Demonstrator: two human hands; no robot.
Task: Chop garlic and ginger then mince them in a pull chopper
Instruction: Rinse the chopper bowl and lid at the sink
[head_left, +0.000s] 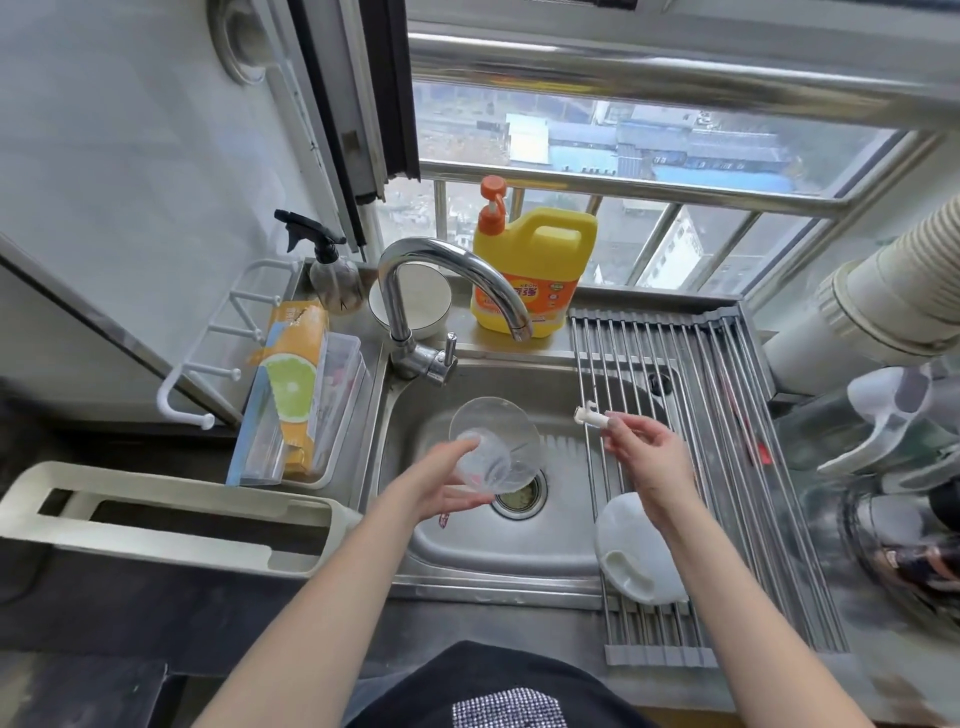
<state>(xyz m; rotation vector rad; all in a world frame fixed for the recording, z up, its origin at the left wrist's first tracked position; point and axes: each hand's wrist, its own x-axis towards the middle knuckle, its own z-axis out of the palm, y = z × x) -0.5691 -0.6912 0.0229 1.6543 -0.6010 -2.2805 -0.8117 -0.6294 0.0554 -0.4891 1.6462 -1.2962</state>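
- Left hand (441, 486) cups a clear plastic chopper bowl (493, 444) from below, fingers curled round its base, bowl tilted with its mouth toward the tap, held over the sink (498, 551).
- Right hand (649, 457) pinches a small white blade spindle (592, 417) between thumb and fingertips, held level above the left edge of the drying rack; whether blades are on it cannot be told.
- White chopper lid (636, 558) lies on the near end of the roll-up drying rack (727, 467), partly hidden under the right wrist.
- Drain strainer (522, 496) sits just beyond the bowl, between the two hands.
- Chrome gooseneck tap (441, 291) arches over the back of the sink; no water seen running.
- Yellow detergent jug (535, 270) with an orange pump stands on the window ledge behind the tap; a white bowl (415, 301) leans just left of it.
- Dark spray bottle (332, 275) at the back left corner; an orange box with a lime picture (293, 384) rests in a clear tray beside the sink.
- White slotted holder (171, 514) lies on the dark counter at near left.
- Ribbed white duct (893, 280) crosses the right side; blurred items below it cannot be identified.
- Steel sink unit under a barred window (623, 156) looking down on rooftops.
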